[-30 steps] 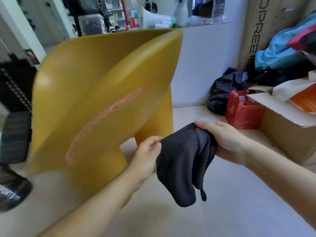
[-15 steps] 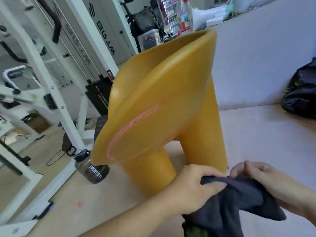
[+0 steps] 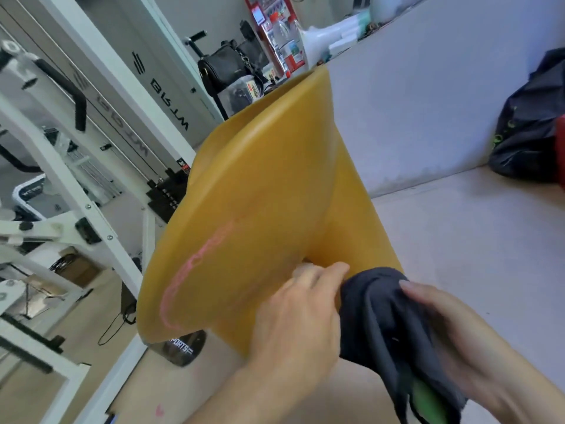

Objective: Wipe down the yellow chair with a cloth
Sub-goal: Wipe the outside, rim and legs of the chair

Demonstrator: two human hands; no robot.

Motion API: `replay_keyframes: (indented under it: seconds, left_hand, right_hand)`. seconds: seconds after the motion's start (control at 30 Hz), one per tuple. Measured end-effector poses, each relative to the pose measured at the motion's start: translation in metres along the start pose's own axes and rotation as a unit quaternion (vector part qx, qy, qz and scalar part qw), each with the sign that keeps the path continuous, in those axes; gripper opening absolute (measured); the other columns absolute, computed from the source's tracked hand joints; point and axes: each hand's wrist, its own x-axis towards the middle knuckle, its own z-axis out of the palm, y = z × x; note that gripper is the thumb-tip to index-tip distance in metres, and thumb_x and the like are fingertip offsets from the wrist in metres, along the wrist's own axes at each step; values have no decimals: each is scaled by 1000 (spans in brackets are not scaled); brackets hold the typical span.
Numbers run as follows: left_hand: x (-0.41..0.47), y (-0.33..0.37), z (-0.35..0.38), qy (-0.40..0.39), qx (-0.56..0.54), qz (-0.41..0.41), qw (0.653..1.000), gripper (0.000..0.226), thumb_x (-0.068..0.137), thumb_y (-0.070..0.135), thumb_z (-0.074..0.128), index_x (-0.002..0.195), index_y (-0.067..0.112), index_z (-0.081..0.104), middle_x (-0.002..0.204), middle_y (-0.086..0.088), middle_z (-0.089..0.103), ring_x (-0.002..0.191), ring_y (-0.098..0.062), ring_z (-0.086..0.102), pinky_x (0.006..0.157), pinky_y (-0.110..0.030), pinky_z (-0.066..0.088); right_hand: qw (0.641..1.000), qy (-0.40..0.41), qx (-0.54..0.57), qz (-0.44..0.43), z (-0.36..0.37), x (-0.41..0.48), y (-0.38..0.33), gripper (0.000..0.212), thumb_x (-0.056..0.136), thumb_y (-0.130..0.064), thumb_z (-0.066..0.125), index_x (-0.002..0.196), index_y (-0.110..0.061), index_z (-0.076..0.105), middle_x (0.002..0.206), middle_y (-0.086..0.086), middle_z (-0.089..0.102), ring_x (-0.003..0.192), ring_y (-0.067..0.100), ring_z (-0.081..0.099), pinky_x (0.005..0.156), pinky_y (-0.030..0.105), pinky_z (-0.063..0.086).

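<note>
The yellow chair fills the middle of the view, its curved seat shell facing me with a long pink smear across it. A dark grey cloth is bunched in front of the chair's right leg. My left hand grips the cloth's left edge, knuckles close to the seat's lower rim. My right hand holds the cloth from the right, fingers wrapped over its folds. A green patch shows at the cloth's lower end.
A white gym machine frame stands at the left. A dark sports bottle sits on the floor under the chair's rim. A white partition wall runs behind, with a black bag on the floor at the right.
The view has moved closer to the chair and turned left. Both hands have carried the cloth up toward the chair's lower rim and right leg.
</note>
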Motion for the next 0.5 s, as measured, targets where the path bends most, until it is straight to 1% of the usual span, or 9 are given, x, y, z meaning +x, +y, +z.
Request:
replay_keyframes:
  seconds: [0.07, 0.1, 0.17, 0.23, 0.27, 0.33, 0.4, 0.47, 0.5]
  left_hand:
    - [14, 13, -46, 63, 14, 100, 993, 33, 77, 21, 46, 105, 29, 60, 105, 10, 63, 92, -17, 61, 53, -34, 53]
    - [26, 16, -67, 90, 25, 139, 986, 27, 75, 19, 50, 96, 26, 66, 104, 8, 65, 93, -18, 60, 53, -34, 53]
    - [57, 14, -105, 136, 98, 169, 971, 23, 75, 17, 55, 92, 22, 70, 111, 3, 66, 101, -23, 57, 69, -39, 54]
    - [92, 1, -132, 157, 184, 135, 961, 34, 82, 22, 49, 112, 23, 65, 125, 0, 60, 112, -27, 51, 85, -44, 49]
    - [107, -9, -140, 144, 190, 97, 966, 39, 86, 23, 43, 122, 25, 58, 129, 1, 56, 117, -26, 48, 91, -44, 46]
    - [128, -35, -143, 93, 88, 28, 991, 37, 94, 26, 38, 129, 31, 49, 123, 7, 57, 116, -20, 49, 96, -37, 41]
    - [135, -54, -136, 57, -95, 5, 994, 30, 94, 30, 40, 117, 35, 59, 110, 15, 65, 109, -13, 57, 98, -36, 43]
    - [133, -55, -135, 68, -167, 3, 984, 29, 92, 30, 43, 109, 33, 67, 105, 17, 69, 105, -6, 61, 96, -38, 46]
    - [132, -54, -134, 73, -168, 6, 983, 30, 92, 29, 45, 110, 32, 68, 108, 19, 68, 105, -1, 60, 97, -31, 46]
  right_hand:
    - [997, -36, 71, -19, 1, 6, 2, 74, 71, -24, 75, 132, 6, 46, 140, 37, 39, 131, 51, 38, 113, 55, 19]
    - [994, -61, 81, -37, 6, 8, -4, 69, 75, -24, 73, 133, 4, 47, 139, 39, 38, 131, 52, 37, 113, 55, 18]
    - [993, -75, -7, -93, 28, 9, -27, 51, 76, -26, 73, 121, -6, 61, 125, 36, 55, 117, 47, 55, 103, 49, 43]
    - [969, -54, -138, -196, 60, 15, -54, 20, 82, -29, 75, 101, -24, 72, 102, 14, 72, 95, 23, 70, 74, 27, 56]
    - [943, -32, -206, -261, 80, 21, -69, 11, 85, -30, 70, 95, -33, 72, 98, 0, 73, 92, 9, 69, 70, 17, 52]
    - [863, 22, -330, -382, 113, 41, -85, 12, 89, -41, 62, 100, -44, 64, 115, -16, 63, 111, -8, 54, 86, 7, 42]
    - [781, 94, -406, -465, 142, 66, -83, 34, 82, -62, 48, 113, -48, 52, 135, -13, 42, 129, -3, 33, 105, 13, 27]
    - [730, 187, -409, -515, 153, 92, -75, 50, 84, -64, 40, 128, -41, 43, 141, -6, 33, 127, 11, 31, 106, 25, 25]
    - [714, 223, -389, -538, 149, 105, -68, 49, 88, -58, 40, 131, -35, 42, 139, -1, 37, 121, 16, 36, 103, 27, 27]
